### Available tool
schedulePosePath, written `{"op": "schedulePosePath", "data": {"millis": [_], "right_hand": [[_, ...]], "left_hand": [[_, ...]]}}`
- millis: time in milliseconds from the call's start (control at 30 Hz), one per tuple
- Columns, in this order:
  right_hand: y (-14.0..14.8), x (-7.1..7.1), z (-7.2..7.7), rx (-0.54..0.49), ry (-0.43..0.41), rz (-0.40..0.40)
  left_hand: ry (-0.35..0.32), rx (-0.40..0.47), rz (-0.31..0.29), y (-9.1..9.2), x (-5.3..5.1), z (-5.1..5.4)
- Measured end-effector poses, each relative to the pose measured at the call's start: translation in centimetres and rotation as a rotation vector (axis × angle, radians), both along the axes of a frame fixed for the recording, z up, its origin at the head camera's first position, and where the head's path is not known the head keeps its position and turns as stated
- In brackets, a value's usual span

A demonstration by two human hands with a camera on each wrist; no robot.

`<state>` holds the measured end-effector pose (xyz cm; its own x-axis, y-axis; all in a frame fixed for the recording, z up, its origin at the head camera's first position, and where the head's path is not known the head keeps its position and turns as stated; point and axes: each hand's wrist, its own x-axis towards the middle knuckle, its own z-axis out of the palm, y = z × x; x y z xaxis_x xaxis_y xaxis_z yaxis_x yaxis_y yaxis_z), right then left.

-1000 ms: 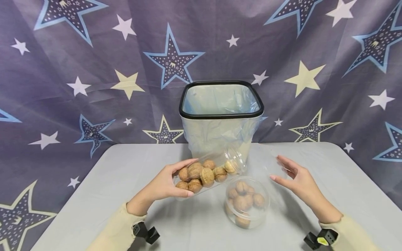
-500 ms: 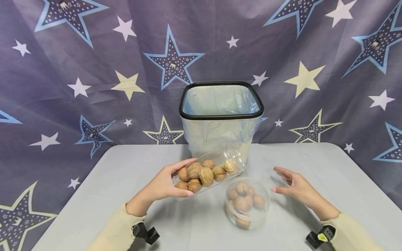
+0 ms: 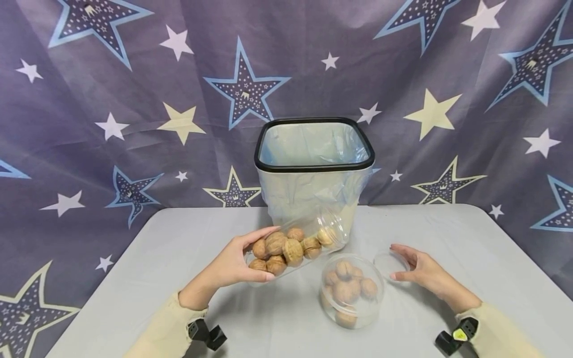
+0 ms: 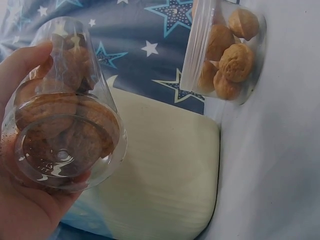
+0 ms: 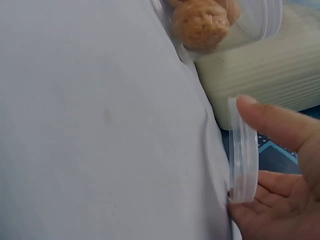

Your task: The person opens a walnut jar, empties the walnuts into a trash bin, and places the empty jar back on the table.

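Observation:
My left hand point(image 3: 224, 263) grips a clear plastic jar point(image 3: 286, 274) of walnuts point(image 3: 293, 252), tilted with its uncovered mouth up to the right. The left wrist view shows the jar's round base point(image 4: 62, 155) with fingers around it. Thumb and fingers of my right hand point(image 3: 427, 278) hold a clear round lid point(image 5: 243, 155) by its edge, flat at the table surface. Between the hands stands a second clear jar point(image 3: 329, 311), upright, with walnuts inside; a translucent top covers it.
A white bin point(image 3: 309, 191) with a black rim and a bluish liner stands at the back of the table point(image 3: 179, 318), behind the jars. A star-patterned curtain point(image 3: 147, 99) hangs behind the table.
My right hand has come down and slightly nearer with the lid, which was in the air and is now at the table. The left hand and tilted jar have hardly moved.

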<state>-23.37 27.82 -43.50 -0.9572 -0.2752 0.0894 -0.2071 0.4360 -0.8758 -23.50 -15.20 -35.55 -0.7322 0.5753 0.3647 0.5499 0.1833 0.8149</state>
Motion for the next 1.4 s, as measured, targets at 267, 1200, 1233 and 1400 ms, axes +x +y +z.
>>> {"op": "schedulePosePath", "data": {"millis": [267,1200,1233,1400], "right_hand": [[-0.4,0.1,-0.6,0.063,0.011,-0.011],[-2.0,0.1,0.7,0.15,0.174,-0.059],[-2.2,0.1,0.9,0.145,0.206,-0.065],[-3.2,-0.1,2.7,0.08,0.304,-0.1]], "left_hand": [[0.01,-0.017,-0.011,-0.2,-0.2,0.2],[0.093,-0.071,0.067,-1.3,-0.2,4.0],[0.097,-0.074,0.071,-1.3,-0.2,4.2],[0.096,-0.088,0.097,-1.5,0.0,5.4]]}}
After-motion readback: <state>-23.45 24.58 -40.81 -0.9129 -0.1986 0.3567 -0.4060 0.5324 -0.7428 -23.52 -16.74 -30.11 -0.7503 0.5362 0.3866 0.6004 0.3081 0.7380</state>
